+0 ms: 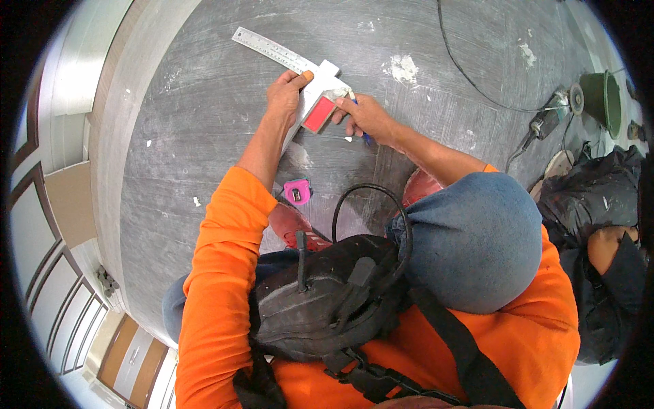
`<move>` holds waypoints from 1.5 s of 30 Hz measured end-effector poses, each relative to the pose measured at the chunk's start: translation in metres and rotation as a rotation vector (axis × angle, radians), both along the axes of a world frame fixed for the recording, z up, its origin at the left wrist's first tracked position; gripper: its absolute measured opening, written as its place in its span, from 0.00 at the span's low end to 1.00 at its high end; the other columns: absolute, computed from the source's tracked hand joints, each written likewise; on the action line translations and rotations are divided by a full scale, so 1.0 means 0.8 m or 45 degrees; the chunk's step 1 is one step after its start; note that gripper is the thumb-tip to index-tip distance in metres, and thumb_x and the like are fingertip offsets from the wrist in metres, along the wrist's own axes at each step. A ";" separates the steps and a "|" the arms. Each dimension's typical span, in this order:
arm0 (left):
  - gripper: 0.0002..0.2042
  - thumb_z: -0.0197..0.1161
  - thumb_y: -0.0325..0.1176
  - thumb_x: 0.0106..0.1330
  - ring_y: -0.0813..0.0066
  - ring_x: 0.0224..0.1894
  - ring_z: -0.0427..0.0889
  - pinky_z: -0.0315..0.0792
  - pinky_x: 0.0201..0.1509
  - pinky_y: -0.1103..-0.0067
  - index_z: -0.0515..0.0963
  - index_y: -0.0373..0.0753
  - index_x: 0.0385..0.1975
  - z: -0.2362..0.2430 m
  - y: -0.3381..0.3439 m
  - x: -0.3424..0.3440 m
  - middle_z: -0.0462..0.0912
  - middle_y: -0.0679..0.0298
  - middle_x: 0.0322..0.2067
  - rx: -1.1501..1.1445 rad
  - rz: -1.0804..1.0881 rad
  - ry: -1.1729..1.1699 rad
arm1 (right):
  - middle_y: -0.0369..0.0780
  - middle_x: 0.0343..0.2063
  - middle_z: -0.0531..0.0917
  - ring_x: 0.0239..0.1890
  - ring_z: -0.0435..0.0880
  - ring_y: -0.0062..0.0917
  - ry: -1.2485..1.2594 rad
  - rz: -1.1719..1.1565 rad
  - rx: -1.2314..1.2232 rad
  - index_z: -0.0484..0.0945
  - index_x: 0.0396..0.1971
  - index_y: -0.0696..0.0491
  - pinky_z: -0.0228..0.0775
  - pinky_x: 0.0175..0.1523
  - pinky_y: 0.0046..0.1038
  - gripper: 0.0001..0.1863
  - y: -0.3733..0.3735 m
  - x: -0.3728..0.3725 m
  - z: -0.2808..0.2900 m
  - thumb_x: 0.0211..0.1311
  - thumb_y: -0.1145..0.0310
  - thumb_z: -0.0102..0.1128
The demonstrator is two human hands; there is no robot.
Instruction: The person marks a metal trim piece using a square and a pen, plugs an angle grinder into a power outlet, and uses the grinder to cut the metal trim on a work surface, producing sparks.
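My left hand [286, 95] is closed on a long white strip [304, 108], with its thumb near a steel ruler [262, 44] that runs up and left across the floor from the strip. My right hand [361, 119] is closed around a blue pen [365, 139] with a pale upper end, its thumb at a red rectangular piece [317, 114] against the strip's right side. What exactly the red piece is, I cannot make out. A pink tape measure [297, 193] lies below my hands, near my red shoe [286, 218].
An angle grinder [545, 119] with a cable lies at the right beside a green bucket [601, 102]. A co-worker in dark clothing [579, 191] is close on my right. A black bag [327, 293] sits at my lap. Panelled doors [41, 225] line the left; the grey floor [191, 136] has white smears.
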State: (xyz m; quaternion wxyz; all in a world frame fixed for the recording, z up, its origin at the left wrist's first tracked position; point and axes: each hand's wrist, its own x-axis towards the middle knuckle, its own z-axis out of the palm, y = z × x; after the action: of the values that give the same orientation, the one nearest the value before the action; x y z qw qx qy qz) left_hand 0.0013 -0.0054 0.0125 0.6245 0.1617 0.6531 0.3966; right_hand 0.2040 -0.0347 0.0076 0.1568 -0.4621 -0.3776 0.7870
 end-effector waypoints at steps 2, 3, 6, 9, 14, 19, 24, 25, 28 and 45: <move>0.09 0.67 0.28 0.64 0.76 0.37 0.81 0.76 0.42 0.80 0.80 0.33 0.42 -0.001 0.002 0.000 0.84 0.62 0.36 0.002 -0.021 0.011 | 0.39 0.33 0.85 0.19 0.78 0.18 -0.005 -0.008 0.015 0.78 0.47 0.58 0.66 0.20 0.21 0.21 0.000 0.000 -0.004 0.72 0.54 0.48; 0.09 0.67 0.28 0.64 0.76 0.37 0.81 0.76 0.42 0.80 0.81 0.33 0.41 -0.001 0.002 -0.001 0.84 0.62 0.36 0.003 -0.028 0.018 | 0.39 0.33 0.85 0.19 0.78 0.18 -0.007 -0.008 0.023 0.78 0.46 0.58 0.66 0.20 0.21 0.22 0.001 -0.002 -0.002 0.72 0.53 0.48; 0.08 0.67 0.28 0.64 0.77 0.36 0.81 0.75 0.41 0.80 0.81 0.33 0.40 -0.003 0.001 -0.002 0.85 0.63 0.35 -0.017 -0.043 0.061 | 0.39 0.29 0.85 0.21 0.80 0.20 -0.259 0.128 0.008 0.81 0.41 0.57 0.70 0.24 0.24 0.22 0.013 0.002 0.008 0.72 0.52 0.49; 0.07 0.66 0.28 0.64 0.78 0.36 0.81 0.75 0.41 0.80 0.81 0.33 0.39 -0.005 0.000 -0.006 0.85 0.63 0.35 -0.016 -0.050 0.100 | 0.37 0.26 0.84 0.27 0.81 0.20 -0.813 0.371 0.684 0.83 0.35 0.53 0.71 0.30 0.25 0.22 0.043 0.022 0.041 0.72 0.51 0.49; 0.06 0.66 0.27 0.64 0.78 0.31 0.81 0.75 0.35 0.81 0.81 0.34 0.38 -0.009 0.001 -0.002 0.84 0.63 0.32 0.035 0.023 -0.030 | 0.39 0.24 0.85 0.29 0.82 0.24 -0.545 -0.080 0.725 0.85 0.37 0.56 0.73 0.38 0.28 0.24 0.084 0.029 0.074 0.70 0.48 0.52; 0.07 0.67 0.28 0.63 0.77 0.31 0.81 0.75 0.35 0.81 0.81 0.33 0.38 -0.011 0.001 -0.004 0.85 0.62 0.32 0.031 -0.040 0.060 | 0.41 0.35 0.88 0.38 0.86 0.29 -0.458 0.017 0.817 0.85 0.45 0.51 0.75 0.45 0.29 0.19 0.093 0.014 0.070 0.68 0.52 0.58; 0.08 0.67 0.28 0.63 0.77 0.31 0.81 0.75 0.35 0.81 0.81 0.33 0.39 -0.008 0.002 -0.002 0.85 0.62 0.33 0.027 -0.046 0.089 | 0.40 0.43 0.87 0.43 0.87 0.31 -0.443 0.104 0.996 0.85 0.47 0.48 0.75 0.49 0.29 0.17 0.094 0.009 0.058 0.67 0.54 0.59; 0.08 0.67 0.28 0.63 0.77 0.31 0.81 0.75 0.35 0.80 0.81 0.33 0.39 -0.005 0.001 -0.001 0.85 0.62 0.33 0.022 -0.048 0.095 | 0.40 0.43 0.87 0.43 0.87 0.31 -0.453 0.127 1.012 0.85 0.47 0.48 0.75 0.49 0.29 0.17 0.093 0.009 0.057 0.66 0.54 0.59; 0.08 0.67 0.28 0.63 0.77 0.31 0.81 0.76 0.35 0.80 0.81 0.33 0.39 0.001 0.001 0.003 0.85 0.62 0.33 0.018 -0.018 0.059 | 0.40 0.43 0.88 0.43 0.87 0.31 -0.451 0.143 0.992 0.85 0.47 0.48 0.75 0.50 0.28 0.17 0.094 0.010 0.057 0.66 0.55 0.59; 0.08 0.67 0.30 0.63 0.78 0.32 0.80 0.74 0.36 0.81 0.81 0.34 0.39 -0.001 0.003 -0.008 0.84 0.63 0.33 -0.012 -0.117 0.124 | 0.37 0.26 0.85 0.32 0.82 0.20 -0.671 0.109 0.811 0.85 0.35 0.57 0.72 0.38 0.24 0.19 0.092 0.040 0.069 0.68 0.56 0.54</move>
State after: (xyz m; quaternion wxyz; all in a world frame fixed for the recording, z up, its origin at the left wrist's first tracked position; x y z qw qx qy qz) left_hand -0.0050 -0.0033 0.0116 0.6103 0.2074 0.6765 0.3562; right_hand 0.2359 0.0389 0.0629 0.1569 -0.5601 -0.6484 0.4912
